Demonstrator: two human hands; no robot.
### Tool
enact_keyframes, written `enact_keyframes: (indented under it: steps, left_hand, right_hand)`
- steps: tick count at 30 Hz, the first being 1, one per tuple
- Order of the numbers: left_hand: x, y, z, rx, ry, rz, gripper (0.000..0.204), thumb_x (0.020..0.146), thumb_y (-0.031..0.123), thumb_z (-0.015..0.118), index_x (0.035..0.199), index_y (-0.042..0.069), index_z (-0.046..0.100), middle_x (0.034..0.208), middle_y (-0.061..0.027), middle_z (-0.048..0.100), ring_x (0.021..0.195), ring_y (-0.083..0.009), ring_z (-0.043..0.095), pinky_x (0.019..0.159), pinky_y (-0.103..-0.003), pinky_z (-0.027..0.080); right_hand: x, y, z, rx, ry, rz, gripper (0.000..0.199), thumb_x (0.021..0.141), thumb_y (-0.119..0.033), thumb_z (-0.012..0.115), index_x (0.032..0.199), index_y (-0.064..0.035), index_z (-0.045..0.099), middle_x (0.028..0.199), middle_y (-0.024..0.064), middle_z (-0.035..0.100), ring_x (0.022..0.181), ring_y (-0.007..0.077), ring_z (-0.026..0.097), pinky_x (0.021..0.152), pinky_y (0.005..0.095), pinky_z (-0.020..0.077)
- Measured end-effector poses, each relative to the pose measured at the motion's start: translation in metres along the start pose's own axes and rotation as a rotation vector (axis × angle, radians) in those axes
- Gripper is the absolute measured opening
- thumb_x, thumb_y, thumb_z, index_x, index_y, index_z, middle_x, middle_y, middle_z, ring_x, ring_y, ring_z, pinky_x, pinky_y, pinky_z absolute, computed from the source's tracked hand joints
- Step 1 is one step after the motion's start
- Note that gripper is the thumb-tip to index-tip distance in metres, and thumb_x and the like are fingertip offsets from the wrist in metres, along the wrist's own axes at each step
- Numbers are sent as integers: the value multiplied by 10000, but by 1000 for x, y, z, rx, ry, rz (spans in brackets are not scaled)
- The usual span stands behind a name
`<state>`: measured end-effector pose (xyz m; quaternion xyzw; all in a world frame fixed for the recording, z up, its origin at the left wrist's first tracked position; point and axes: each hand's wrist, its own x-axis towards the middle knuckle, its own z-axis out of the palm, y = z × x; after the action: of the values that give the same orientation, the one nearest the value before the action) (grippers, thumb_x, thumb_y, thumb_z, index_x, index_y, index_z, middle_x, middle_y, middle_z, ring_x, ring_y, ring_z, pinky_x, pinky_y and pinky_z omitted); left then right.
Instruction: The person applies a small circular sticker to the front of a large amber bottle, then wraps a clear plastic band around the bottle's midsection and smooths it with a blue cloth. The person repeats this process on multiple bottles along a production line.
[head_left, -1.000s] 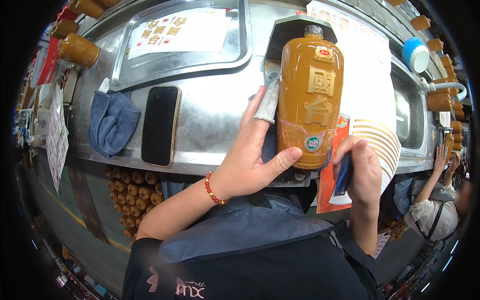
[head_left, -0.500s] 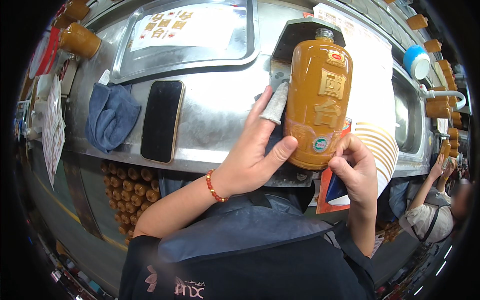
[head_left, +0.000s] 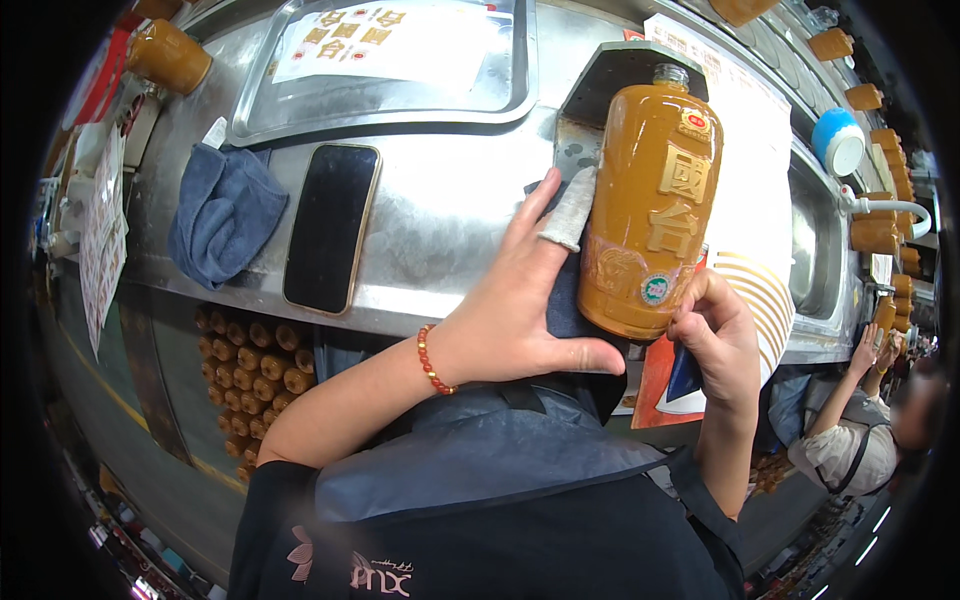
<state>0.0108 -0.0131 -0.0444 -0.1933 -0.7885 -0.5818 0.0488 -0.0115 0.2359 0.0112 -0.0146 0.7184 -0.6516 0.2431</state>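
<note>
An amber-brown glass bottle (head_left: 640, 215) with raised gold characters, a small red emblem and a round green sticker (head_left: 656, 289) lies on the bench, its bare threaded neck pointing away from me. A faint patterned band runs round its lower part. My left hand (head_left: 535, 300) is spread along the bottle's left side, a pale cloth finger cover (head_left: 571, 210) on the index finger close against the glass. Its thumb sticks out below the base. At the bottle's lower right edge, my right hand (head_left: 715, 330) has thumb and fingers pinched together; what sits between them is hidden.
A dark angled metal stand (head_left: 625, 75) is behind the bottle's neck. To the left are a phone (head_left: 333, 228), a blue cloth (head_left: 222, 215) and a metal tray (head_left: 400, 128) with a sticker sheet (head_left: 400, 50). A sink (head_left: 815, 240) and another person (head_left: 860, 430) are at right.
My left thumb has come off the bottle's lower left side and swung out below its base. My right hand keeps its pinch at the lower right edge. The whole view has shifted slightly.
</note>
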Motion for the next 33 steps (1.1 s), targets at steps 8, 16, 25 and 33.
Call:
enact_keyframes:
  steps: [8,16,25,33]
  left_hand:
    - [11,19,-5,405,75,136,926,644,288,911,1369,-96,481,1566,-305,266,1520,-477,161,1183,-542,262]
    - [5,23,9,137,23,-44,732,818,406,820,1150,-152,483,1483,-451,249,1493,-539,146,1190,-572,226]
    - [8,30,9,143,-26,-92,756,772,405,867,1114,-167,510,1500,-482,205,1498,-546,138,1202,-557,238]
    - [8,29,10,182,-2,-113,786,717,418,913,1084,-162,528,1503,-482,214,1502,-540,137,1196,-558,244]
  right_hand:
    - [-3,1,1,-54,34,-11,248,931,-147,769,947,-58,539,853,-39,586,767,13,546,686,170,428]
    - [-8,-4,15,20,127,-31,420,865,-5,787,1163,-27,492,877,2,573,779,38,573,718,161,467]
    - [0,3,25,109,170,-13,773,797,-5,838,1444,15,415,854,-23,505,772,31,525,718,165,445]
    - [4,-4,21,76,119,1,875,753,-75,895,1478,37,419,832,-40,480,767,29,496,705,166,422]
